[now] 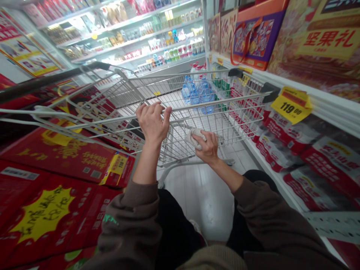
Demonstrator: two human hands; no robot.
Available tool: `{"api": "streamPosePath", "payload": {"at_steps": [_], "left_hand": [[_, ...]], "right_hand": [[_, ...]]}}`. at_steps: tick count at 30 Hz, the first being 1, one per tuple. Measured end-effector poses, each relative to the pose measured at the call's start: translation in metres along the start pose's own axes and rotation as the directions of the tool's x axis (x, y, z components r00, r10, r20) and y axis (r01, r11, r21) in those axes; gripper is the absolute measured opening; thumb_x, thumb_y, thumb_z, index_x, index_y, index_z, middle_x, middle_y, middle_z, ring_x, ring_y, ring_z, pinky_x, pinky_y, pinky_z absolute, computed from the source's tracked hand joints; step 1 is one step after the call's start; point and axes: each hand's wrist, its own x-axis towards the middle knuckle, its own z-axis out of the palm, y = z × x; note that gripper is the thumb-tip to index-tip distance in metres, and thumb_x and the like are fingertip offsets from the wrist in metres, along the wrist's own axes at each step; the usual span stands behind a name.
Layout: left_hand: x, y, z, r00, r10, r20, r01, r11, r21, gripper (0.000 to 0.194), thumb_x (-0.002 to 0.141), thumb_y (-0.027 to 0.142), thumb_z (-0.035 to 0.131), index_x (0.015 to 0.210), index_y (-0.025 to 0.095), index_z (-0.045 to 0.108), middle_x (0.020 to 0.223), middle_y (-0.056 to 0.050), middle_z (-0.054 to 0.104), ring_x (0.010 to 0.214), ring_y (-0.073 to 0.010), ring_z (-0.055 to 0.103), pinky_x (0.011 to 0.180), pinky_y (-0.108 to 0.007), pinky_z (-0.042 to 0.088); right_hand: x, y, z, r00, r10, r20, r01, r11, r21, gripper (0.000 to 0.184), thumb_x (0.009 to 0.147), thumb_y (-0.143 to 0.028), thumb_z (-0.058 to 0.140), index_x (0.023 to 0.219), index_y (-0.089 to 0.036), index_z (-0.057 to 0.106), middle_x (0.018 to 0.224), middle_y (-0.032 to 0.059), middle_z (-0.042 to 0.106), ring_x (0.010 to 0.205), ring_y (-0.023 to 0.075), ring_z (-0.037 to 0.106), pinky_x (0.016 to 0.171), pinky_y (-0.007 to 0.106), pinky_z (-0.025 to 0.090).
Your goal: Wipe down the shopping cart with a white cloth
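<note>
A wire shopping cart (191, 88) stands in front of me in the aisle. My left hand (154, 122) is closed over the cart's top rim, its fingers curled around the wire. Lower and to the right, my right hand (207, 145) grips a crumpled whitish cloth (194, 138) and presses it against the wire side of the basket. Part of the cloth is hidden under the fingers. Through the mesh, the tiled floor shows behind the cart.
Red gift boxes (84, 150) are stacked close on my left. To the right runs a shelf with wrapped bottle packs (281, 146) and a yellow price tag (292, 105). Blue water bottles (198, 90) stand on the floor beyond the cart, before a lit refrigerated shelf (126, 26).
</note>
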Motion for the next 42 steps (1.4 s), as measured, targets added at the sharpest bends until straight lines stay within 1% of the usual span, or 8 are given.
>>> {"api": "streamPosePath", "payload": {"at_steps": [4, 10, 18, 24, 29, 31, 38, 42], "left_hand": [[0.000, 0.000, 0.000, 1.000, -0.006, 0.002, 0.006, 1.000, 0.000, 0.043, 0.100, 0.061, 0.040, 0.094, 0.027, 0.065, 0.122, -0.006, 0.073, 0.120, -0.0271, 0.061, 0.120, -0.052, 0.025], [0.000, 0.001, 0.000, 1.000, 0.000, -0.009, 0.000, 1.000, -0.005, 0.042, 0.100, 0.062, 0.041, 0.096, 0.029, 0.066, 0.122, -0.005, 0.073, 0.119, -0.0278, 0.061, 0.120, -0.053, 0.025], [0.000, 0.003, -0.001, 1.000, -0.003, -0.005, 0.003, 1.000, 0.021, 0.044, 0.100, 0.062, 0.039, 0.095, 0.028, 0.065, 0.123, -0.005, 0.074, 0.118, -0.0272, 0.062, 0.120, -0.052, 0.026], [0.000, 0.002, -0.001, 0.999, 0.026, -0.023, -0.025, 0.999, 0.048, 0.044, 0.101, 0.062, 0.039, 0.095, 0.028, 0.065, 0.122, -0.005, 0.074, 0.115, -0.0269, 0.063, 0.118, -0.051, 0.029], [0.000, 0.003, -0.001, 1.000, 0.001, -0.007, -0.001, 0.999, 0.035, 0.044, 0.100, 0.062, 0.039, 0.097, 0.028, 0.066, 0.123, -0.006, 0.073, 0.119, -0.0276, 0.062, 0.119, -0.052, 0.026], [0.000, 0.004, -0.001, 1.000, -0.009, -0.003, 0.009, 1.000, 0.016, 0.043, 0.100, 0.062, 0.039, 0.098, 0.028, 0.066, 0.124, -0.006, 0.073, 0.121, -0.0276, 0.061, 0.121, -0.053, 0.025], [0.000, 0.003, -0.001, 0.999, 0.030, -0.025, -0.028, 0.998, 0.064, 0.044, 0.101, 0.062, 0.038, 0.097, 0.028, 0.066, 0.120, -0.006, 0.075, 0.115, -0.0270, 0.064, 0.117, -0.052, 0.029], [-0.001, 0.004, -0.002, 0.999, 0.028, -0.019, -0.027, 0.996, 0.080, 0.045, 0.101, 0.062, 0.038, 0.098, 0.028, 0.067, 0.120, -0.006, 0.074, 0.116, -0.0269, 0.064, 0.118, -0.051, 0.029]], "right_hand": [[0.001, 0.003, 0.001, 0.994, 0.082, -0.066, -0.084, 0.996, -0.027, 0.045, 0.080, -0.018, 0.062, 0.123, -0.029, 0.073, 0.129, 0.0108, 0.058, 0.115, 0.0274, 0.047, 0.096, 0.042, 0.038], [-0.006, -0.001, 0.004, 0.987, -0.058, 0.149, 0.058, 0.998, 0.003, 0.046, 0.071, -0.017, 0.066, 0.114, -0.032, 0.076, 0.127, 0.0070, 0.063, 0.112, 0.0268, 0.048, 0.091, 0.040, 0.035], [-0.001, 0.001, 0.004, 0.997, -0.062, -0.034, 0.059, 0.995, -0.076, 0.057, 0.078, -0.017, 0.062, 0.133, -0.032, 0.067, 0.134, 0.0093, 0.058, 0.123, 0.0290, 0.044, 0.101, 0.046, 0.033], [0.002, -0.005, 0.005, 0.985, -0.079, 0.151, 0.078, 0.997, 0.008, 0.033, 0.073, -0.019, 0.068, 0.102, -0.030, 0.078, 0.122, 0.0050, 0.067, 0.111, 0.0259, 0.048, 0.092, 0.042, 0.033], [0.011, -0.013, 0.001, 0.989, -0.149, 0.025, 0.149, 0.989, 0.012, 0.052, 0.080, -0.020, 0.065, 0.130, -0.035, 0.068, 0.133, 0.0065, 0.061, 0.123, 0.0283, 0.044, 0.102, 0.045, 0.032], [0.014, -0.018, 0.003, 0.988, -0.148, 0.038, 0.148, 0.989, -0.008, 0.056, 0.084, -0.018, 0.062, 0.138, -0.035, 0.063, 0.137, 0.0070, 0.059, 0.128, 0.0282, 0.042, 0.106, 0.047, 0.030], [0.019, -0.038, 0.010, 0.965, -0.166, 0.203, 0.163, 0.986, 0.031, 0.017, 0.082, -0.024, 0.068, 0.097, -0.025, 0.076, 0.121, 0.0042, 0.070, 0.111, 0.0257, 0.052, 0.094, 0.045, 0.033], [0.024, -0.044, 0.009, 0.978, -0.190, 0.081, 0.187, 0.981, 0.048, 0.036, 0.086, -0.025, 0.066, 0.120, -0.032, 0.071, 0.134, 0.0042, 0.064, 0.123, 0.0276, 0.048, 0.102, 0.048, 0.031]]}}
